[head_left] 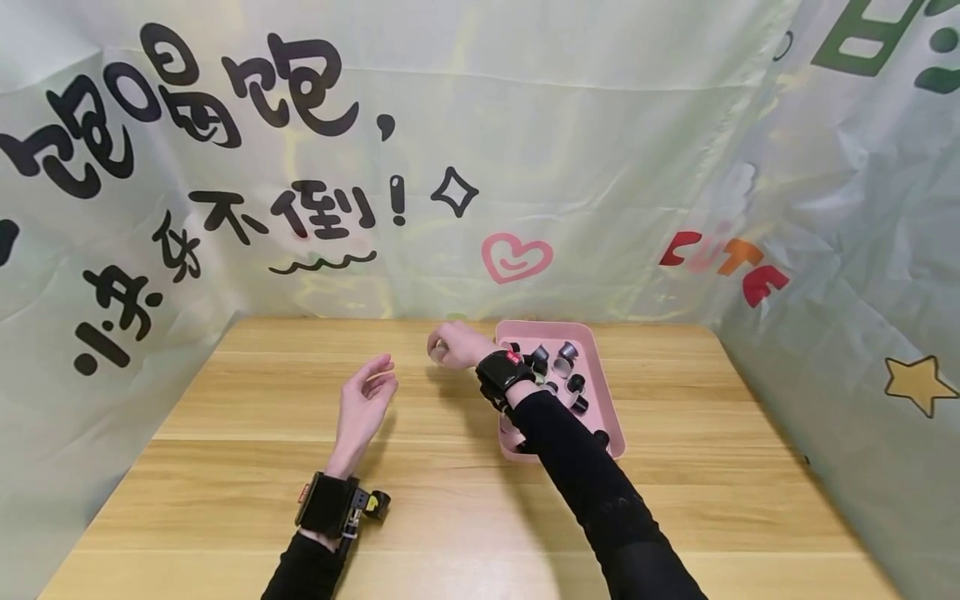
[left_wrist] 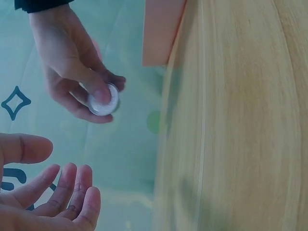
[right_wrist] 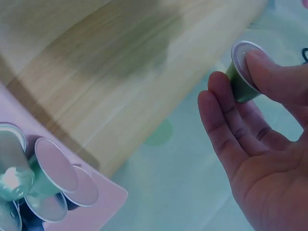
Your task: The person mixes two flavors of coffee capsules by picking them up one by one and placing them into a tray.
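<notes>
A green coffee capsule [right_wrist: 242, 79] with a silver foil lid is pinched between the thumb and fingers of my right hand [head_left: 459, 344], held above the table left of the pink tray [head_left: 609, 400]. In the left wrist view its round lid [left_wrist: 109, 103] faces the camera, under the thumb. My left hand [head_left: 363, 407] hovers over the table to the left, fingers relaxed and slightly bent, with nothing in it. Several more capsules [head_left: 564, 358], black, silver and green, lie jumbled in the tray. My right forearm covers part of the tray.
The wooden table [head_left: 435, 517] reaches back to a printed cloth backdrop [head_left: 600, 167], which also hangs along both sides. The tray stands right of centre near the table's back edge, with low raised walls.
</notes>
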